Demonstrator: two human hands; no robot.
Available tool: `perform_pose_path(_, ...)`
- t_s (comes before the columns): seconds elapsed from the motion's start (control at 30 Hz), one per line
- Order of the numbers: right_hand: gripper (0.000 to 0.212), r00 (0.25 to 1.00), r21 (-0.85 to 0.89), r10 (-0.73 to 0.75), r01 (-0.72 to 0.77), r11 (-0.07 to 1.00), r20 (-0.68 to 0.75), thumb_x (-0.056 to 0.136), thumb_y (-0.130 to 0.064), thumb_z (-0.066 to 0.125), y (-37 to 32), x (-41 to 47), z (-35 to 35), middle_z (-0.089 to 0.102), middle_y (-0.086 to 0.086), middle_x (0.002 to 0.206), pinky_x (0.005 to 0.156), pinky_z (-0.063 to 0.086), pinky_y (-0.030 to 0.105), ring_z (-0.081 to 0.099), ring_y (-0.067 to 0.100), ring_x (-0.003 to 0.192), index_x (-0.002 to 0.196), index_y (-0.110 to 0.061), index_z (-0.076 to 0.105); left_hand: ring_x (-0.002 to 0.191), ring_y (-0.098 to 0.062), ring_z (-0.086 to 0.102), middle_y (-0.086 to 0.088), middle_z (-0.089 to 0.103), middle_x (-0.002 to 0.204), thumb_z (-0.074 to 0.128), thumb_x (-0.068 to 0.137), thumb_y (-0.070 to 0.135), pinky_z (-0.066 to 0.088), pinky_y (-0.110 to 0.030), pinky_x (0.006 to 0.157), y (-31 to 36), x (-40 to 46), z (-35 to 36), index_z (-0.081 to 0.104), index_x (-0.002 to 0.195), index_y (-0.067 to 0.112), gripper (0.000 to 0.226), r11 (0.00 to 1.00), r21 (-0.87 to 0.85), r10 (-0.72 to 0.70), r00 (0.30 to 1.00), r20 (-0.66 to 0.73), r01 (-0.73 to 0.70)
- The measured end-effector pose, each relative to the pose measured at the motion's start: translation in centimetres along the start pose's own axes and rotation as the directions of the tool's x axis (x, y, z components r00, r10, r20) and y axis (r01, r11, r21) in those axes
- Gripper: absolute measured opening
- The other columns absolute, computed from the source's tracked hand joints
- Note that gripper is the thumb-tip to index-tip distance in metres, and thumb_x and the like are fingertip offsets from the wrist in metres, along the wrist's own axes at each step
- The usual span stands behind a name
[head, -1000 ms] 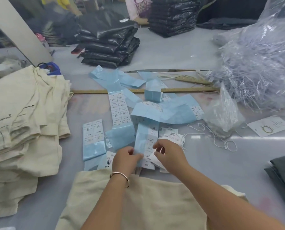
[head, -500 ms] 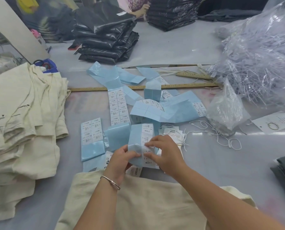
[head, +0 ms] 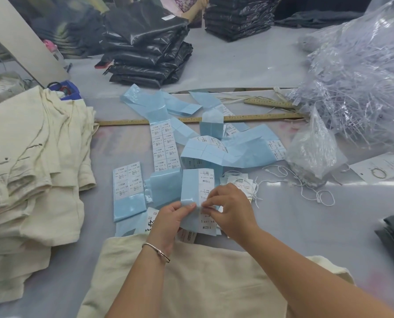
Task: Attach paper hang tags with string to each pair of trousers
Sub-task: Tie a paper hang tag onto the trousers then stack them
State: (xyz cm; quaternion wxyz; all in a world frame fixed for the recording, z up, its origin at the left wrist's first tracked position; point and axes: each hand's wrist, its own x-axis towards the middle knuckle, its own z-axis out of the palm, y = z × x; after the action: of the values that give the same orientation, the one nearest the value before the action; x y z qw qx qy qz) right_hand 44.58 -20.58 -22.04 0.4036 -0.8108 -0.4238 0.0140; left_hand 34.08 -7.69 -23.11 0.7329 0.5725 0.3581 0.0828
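Both hands work one sticker strip (head: 197,191): our left hand (head: 172,220) pinches its blue backing taut so our right hand (head: 229,210) can pinch-peel a label, with trousers (head: 191,278) just below and hang tags (head: 239,183) beside.

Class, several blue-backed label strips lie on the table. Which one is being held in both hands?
The label strip nearest the person: left hand and right hand pinch it; the others lie untouched.
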Motion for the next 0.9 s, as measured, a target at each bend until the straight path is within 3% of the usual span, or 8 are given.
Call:
perform_pose_path(0.1,0.012,0.991,-0.043,-0.120,0.117,0.992,-0.060,0.065,-0.007,0.086,-0.5,-0.3,-0.4,0.067,0.001,0.074,0.064,0.051,0.041,0.059,0.030,0.071,0.070,-0.014,0.078,0.076,-0.013,0.068,-0.005,0.076,0.087,0.069,0.086,0.022,0.048,-0.027,0.070,0.1,-0.1,0.3,0.079,0.079,0.019,0.012,1.000,-0.002,0.002,0.999,-0.036,-0.002)
perform_pose_path(0.23,0.013,0.978,-0.012,-0.199,0.199,0.980,-0.058,0.068,-0.008,0.085,-1.6,-1.8,-1.9,0.069,0.001,0.090,0.071,0.050,0.034,0.061,0.027,0.081,0.067,-0.017,0.076,0.069,-0.012,0.067,0.000,0.075,0.080,0.069,0.086,0.022,0.050,-0.026,0.064,0.1,0.2,0.4,0.076,0.078,0.017,0.012,0.999,-0.038,-0.017,0.992,-0.123,0.012)
perform_pose_path(0.37,0.007,0.996,0.313,-0.047,0.020,0.950,0.078,0.070,-0.015,0.080,-2.0,-5.3,-4.3,0.070,-0.008,0.096,0.079,0.048,0.024,0.062,0.013,0.092,0.069,-0.020,0.076,0.073,-0.018,0.059,0.001,0.068,0.074,0.069,0.087,0.025,0.045,-0.030,0.067,-0.4,0.9,0.4,0.069,0.075,0.017,0.015,0.998,-0.038,-0.059,0.975,-0.213,0.052)
perform_pose_path(0.47,0.013,0.943,0.775,0.244,-0.327,0.541,0.227,0.061,-0.006,0.080,-1.4,-6.5,-6.7,0.072,0.008,0.082,0.075,0.050,0.026,0.066,0.019,0.082,0.073,-0.007,0.075,0.088,-0.021,0.060,0.000,0.068,0.094,0.062,0.092,0.034,0.047,-0.038,0.083,-0.6,0.9,0.8,0.065,0.091,0.020,0.014,0.999,0.035,0.011,0.953,-0.304,-0.001)
perform_pose_path(0.57,0.024,0.799,0.892,0.487,-0.445,0.085,0.352,0.057,-0.009,0.073,-0.2,-6.7,-7.9,0.071,0.010,0.082,0.068,0.048,0.023,0.064,0.018,0.075,0.080,-0.009,0.076,0.102,-0.012,0.058,0.011,0.062,0.104,0.055,0.094,0.044,0.045,-0.032,0.089,-0.2,-1.2,1.9,0.057,0.107,0.027,0.021,0.943,0.259,0.306,0.848,-0.433,-0.208)
perform_pose_path(0.63,0.031,0.750,0.893,0.523,-0.448,-0.049,0.405,0.059,-0.012,0.070,0.1,-6.6,-8.3,0.071,0.009,0.089,0.070,0.045,0.026,0.066,0.016,0.077,0.090,-0.011,0.076,0.103,0.000,0.057,0.016,0.063,0.103,0.053,0.088,0.059,0.042,-0.018,0.085,0.0,-3.7,3.0,0.060,0.106,0.034,0.032,0.894,0.268,0.437,0.828,-0.350,-0.358)
perform_pose_path(0.77,0.047,0.722,0.868,0.527,-0.493,-0.063,0.449,0.058,-0.016,0.070,0.1,-6.5,-8.1,0.071,0.012,0.099,0.073,0.044,0.028,0.066,0.017,0.083,0.104,-0.007,0.072,0.087,0.000,0.064,0.010,0.073,0.092,0.062,0.071,0.064,0.046,-0.012,0.072,-0.5,-6.8,5.1,0.072,0.092,0.023,0.047,0.913,0.198,0.372,0.927,-0.040,-0.358)
perform_pose_path(0.9,0.043,0.726,0.808,0.492,-0.585,0.074,0.481,0.061,-0.016,0.069,0.0,-6.7,-7.4,0.072,0.012,0.096,0.068,0.048,0.024,0.066,0.016,0.081,0.103,-0.005,0.075,0.069,-0.007,0.062,-0.002,0.073,0.074,0.075,0.083,0.023,0.048,-0.013,0.064,-1.4,-7.1,5.8,0.073,0.074,0.016,0.012,0.911,0.160,0.401,0.907,-0.129,-0.380)
